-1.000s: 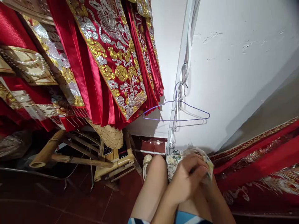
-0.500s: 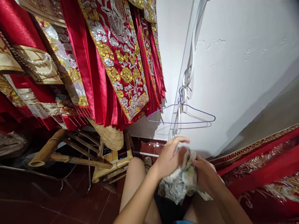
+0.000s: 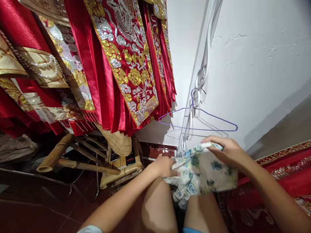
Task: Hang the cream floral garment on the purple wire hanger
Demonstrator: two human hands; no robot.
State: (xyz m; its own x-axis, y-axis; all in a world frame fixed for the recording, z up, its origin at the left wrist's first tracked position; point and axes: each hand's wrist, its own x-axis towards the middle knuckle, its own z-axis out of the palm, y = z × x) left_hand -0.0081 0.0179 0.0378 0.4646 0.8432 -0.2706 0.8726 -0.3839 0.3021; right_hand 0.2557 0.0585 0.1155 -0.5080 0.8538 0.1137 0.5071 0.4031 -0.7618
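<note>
A thin white cloth with blue and green flowers (image 3: 194,174) is stretched out over my knees; whether it is a garment I cannot tell. My left hand (image 3: 164,166) grips its bunched left side, fingers closed. At the upper right, my right hand (image 3: 225,149) pinches the edge of the cloth between thumb and fingers. The lower part hangs in loose folds between my legs, slightly blurred. Just beyond my hands, a purple wire hanger (image 3: 198,128) hangs from a white strap with rings (image 3: 200,77) against the wall.
Red embroidered costumes (image 3: 134,77) hang at the upper left. Below them stand a bamboo chair (image 3: 88,166) and a small bamboo stool (image 3: 126,171) with two phones on it. Red and gold fabric (image 3: 286,165) lies along the right side by the white wall (image 3: 255,77).
The cloth was bunched up between both hands and is now spread wider. My left hand has moved left and down, my right hand up and right. The view has shifted slightly.
</note>
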